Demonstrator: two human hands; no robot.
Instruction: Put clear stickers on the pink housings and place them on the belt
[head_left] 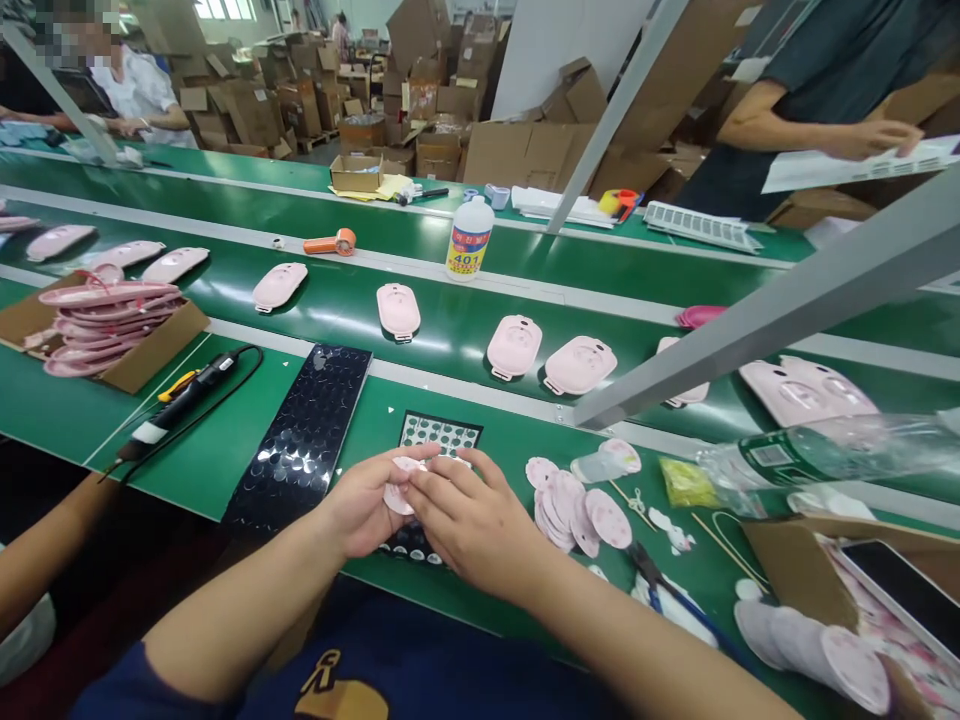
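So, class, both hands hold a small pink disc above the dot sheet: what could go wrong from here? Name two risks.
1. The left hand and right hand grip the pink disc only at the fingertips, so it might slip onto the dot sheet below.
2. The loose pile of pink discs lies close beside the right hand; a stray wrist movement could scatter it across the bench.

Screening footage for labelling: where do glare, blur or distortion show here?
Head view: overhead lights glare in pale streaks on the glossy green conveyor belt; the clear plastic bottle at right looks smeared; left hand and right hand, holding the small pink round disc, are sharp.
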